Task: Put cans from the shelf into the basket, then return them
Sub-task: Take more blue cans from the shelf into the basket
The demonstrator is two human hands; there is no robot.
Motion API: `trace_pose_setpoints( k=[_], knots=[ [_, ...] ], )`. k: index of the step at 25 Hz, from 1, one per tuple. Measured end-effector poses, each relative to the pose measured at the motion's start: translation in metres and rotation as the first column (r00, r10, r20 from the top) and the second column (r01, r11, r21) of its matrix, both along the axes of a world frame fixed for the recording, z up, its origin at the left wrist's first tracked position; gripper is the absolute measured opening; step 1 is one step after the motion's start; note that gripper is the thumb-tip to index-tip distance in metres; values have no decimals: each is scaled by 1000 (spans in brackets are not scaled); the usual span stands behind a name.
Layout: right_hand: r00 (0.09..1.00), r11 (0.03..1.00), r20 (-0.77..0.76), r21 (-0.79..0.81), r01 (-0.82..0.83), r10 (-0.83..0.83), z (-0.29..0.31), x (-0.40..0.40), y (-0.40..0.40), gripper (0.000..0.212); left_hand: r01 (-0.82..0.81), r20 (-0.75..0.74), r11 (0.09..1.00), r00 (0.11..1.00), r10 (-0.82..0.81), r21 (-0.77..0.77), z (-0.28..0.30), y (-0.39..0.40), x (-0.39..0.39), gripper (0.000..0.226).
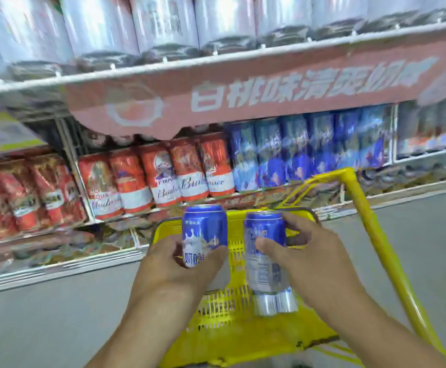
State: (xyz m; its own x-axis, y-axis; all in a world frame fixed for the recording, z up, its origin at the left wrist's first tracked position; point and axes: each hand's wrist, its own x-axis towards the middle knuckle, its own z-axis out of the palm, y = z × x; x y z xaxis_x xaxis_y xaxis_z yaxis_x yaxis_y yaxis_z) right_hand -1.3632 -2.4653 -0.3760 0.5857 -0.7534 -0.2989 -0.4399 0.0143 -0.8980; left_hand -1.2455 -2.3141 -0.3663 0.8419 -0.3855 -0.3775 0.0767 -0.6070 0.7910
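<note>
Left hand (pixel 182 264) grips blue can (pixel 204 232) round lower body, fingers curled. Right hand (pixel 304 251) wraps second blue can (pixel 265 251) mid-body. Both cans upright, held above yellow basket (pixel 216 322); two more can ends (pixel 275 302) lie inside it. Matching blue cans (pixel 306 150) on shelf behind. Step unclear: loading or returning, cannot tell. Next move calls for steady, upright carry either way.

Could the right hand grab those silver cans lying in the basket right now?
Probably not as things stand. The right hand already holds a blue can in its grip, directly above the silver cans in the yellow basket. Nothing else blocks the way; it would need to let go first.
</note>
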Motion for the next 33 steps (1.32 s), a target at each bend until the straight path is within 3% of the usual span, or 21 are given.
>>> trace_pose_setpoints(
  k=[5,8,12,15,22,33],
  knots=[
    [978,995,-200,90,-35,52,-106,-10,7,44,7,-80,986,997,6,169,-111,10,-19,25],
    [961,995,-266,94,-45,69,-161,-8,13,27,27,-138,973,990,5,230,-166,13,-24,26],
    [931,992,-347,92,-82,110,-219,-10,20,21,65,-196,939,981,3,338,-217,13,-23,29],
    [896,989,-422,105,-101,136,-243,-9,23,20,98,-218,917,976,-13,385,-244,14,-20,29],
    [806,979,-559,52,-200,194,-288,5,35,46,165,-293,872,956,-26,461,-290,20,-16,39],
    [764,971,-615,10,-241,195,-318,5,42,43,216,-425,890,905,-27,402,-318,20,-25,36]
  ],
)
